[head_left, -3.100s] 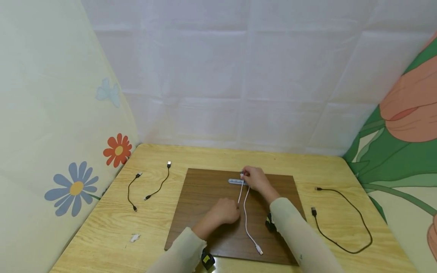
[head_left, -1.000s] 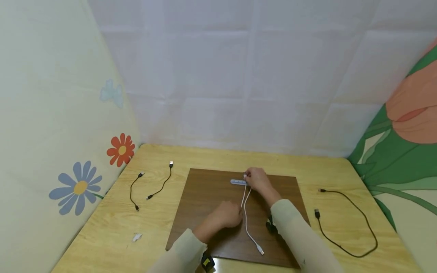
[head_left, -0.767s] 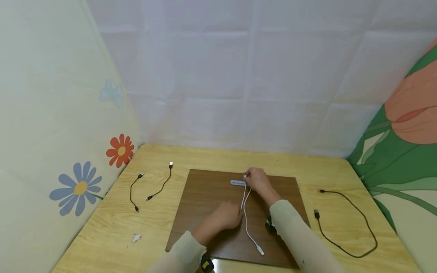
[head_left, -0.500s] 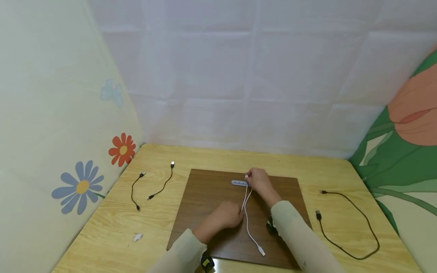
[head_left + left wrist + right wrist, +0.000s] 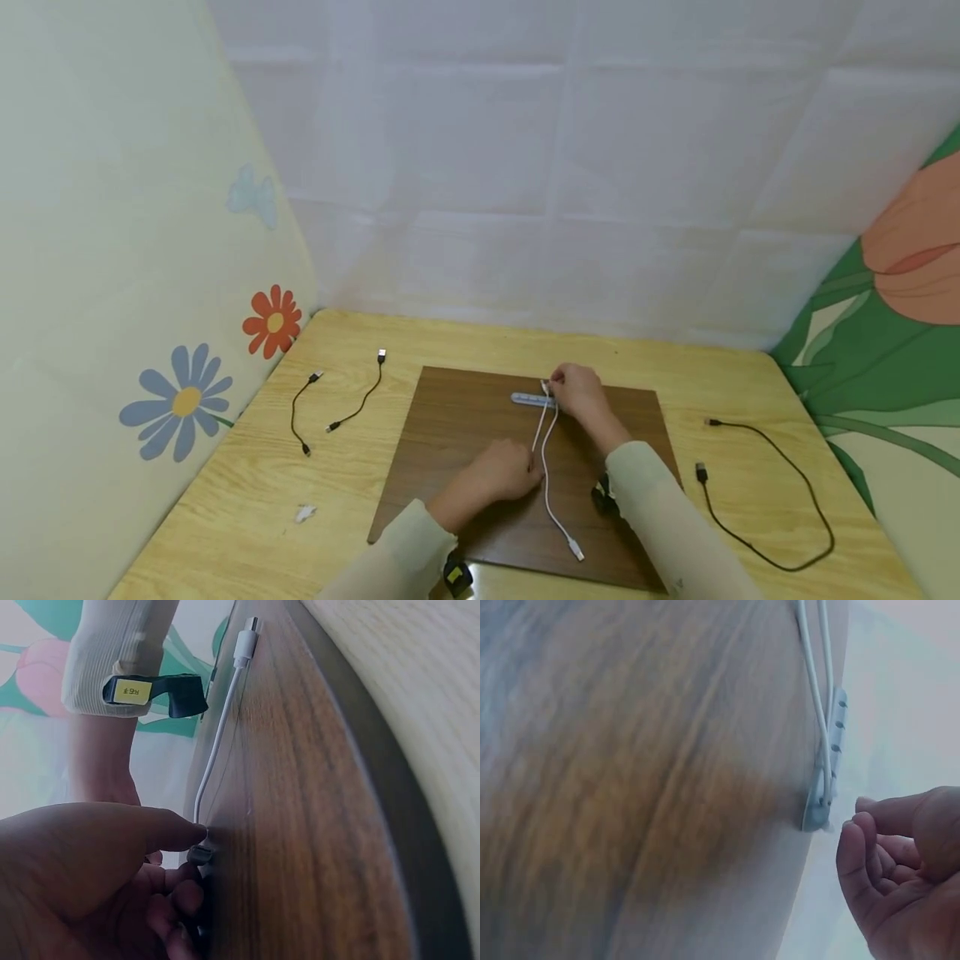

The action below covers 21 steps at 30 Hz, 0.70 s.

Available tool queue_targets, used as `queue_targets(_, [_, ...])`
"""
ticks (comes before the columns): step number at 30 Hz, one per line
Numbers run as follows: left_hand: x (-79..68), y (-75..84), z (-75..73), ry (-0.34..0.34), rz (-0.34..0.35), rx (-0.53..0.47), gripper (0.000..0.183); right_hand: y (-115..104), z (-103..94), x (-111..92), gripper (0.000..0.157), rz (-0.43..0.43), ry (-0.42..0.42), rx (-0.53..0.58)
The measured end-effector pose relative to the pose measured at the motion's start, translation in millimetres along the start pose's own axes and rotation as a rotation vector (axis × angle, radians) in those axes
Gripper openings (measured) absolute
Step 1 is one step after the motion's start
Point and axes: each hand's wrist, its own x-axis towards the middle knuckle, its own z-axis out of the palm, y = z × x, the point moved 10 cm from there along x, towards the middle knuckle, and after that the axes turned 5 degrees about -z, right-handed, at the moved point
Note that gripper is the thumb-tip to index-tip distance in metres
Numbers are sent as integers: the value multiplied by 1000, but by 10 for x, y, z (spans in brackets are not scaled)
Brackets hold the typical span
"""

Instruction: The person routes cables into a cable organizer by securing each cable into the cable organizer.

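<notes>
A white USB cable (image 5: 547, 467) runs down the brown board (image 5: 442, 433) from a grey-blue cable clip (image 5: 527, 399) near the board's far edge. One end, a plug (image 5: 576, 550), lies near the board's front. My left hand (image 5: 501, 471) pinches another part of the white cable below the clip; in the left wrist view a small dark-tipped piece (image 5: 200, 855) shows between thumb and finger. Beside the clip's right end is my right hand (image 5: 581, 390). In the right wrist view, its loosely bent fingers (image 5: 853, 859) stand just apart from the clip and two white strands, holding nothing visible.
Two short black cables (image 5: 363, 396) lie on the wooden table (image 5: 247, 533) to the left. A long black cable (image 5: 806, 492) curves on the right. A small white scrap (image 5: 304, 513) lies at front left. A white sheet (image 5: 480, 167) hangs behind.
My right hand has drawn slightly right from the clip, leaving the white plug end showing there. My left hand stays by the cable. The head view has shifted a little.
</notes>
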Motion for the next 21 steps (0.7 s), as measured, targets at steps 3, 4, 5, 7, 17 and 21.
queue_targets(3, [3,2,4,3,7,-2,43,20,-63,-20,17,-6,6,-5])
queue_targets(4, [5,3,11,6,8,2,43,35,-76,-28,18,-5,1,-10])
queue_targets(5, [7,5,17,11,11,8,44,55,-78,-35,19,-1,-11,-25])
queue_targets(7, [13,-4,47,11,6,11,44,94,-72,-52,21,5,-50,-51])
queue_targets(17, [-42,-59,95,-15,-14,-15,42,334,-51,-237,37,15,-205,-253])
queue_targets(21, [-54,-128,101,-43,-21,-51,41,391,-5,-310,57,7,-269,-271])
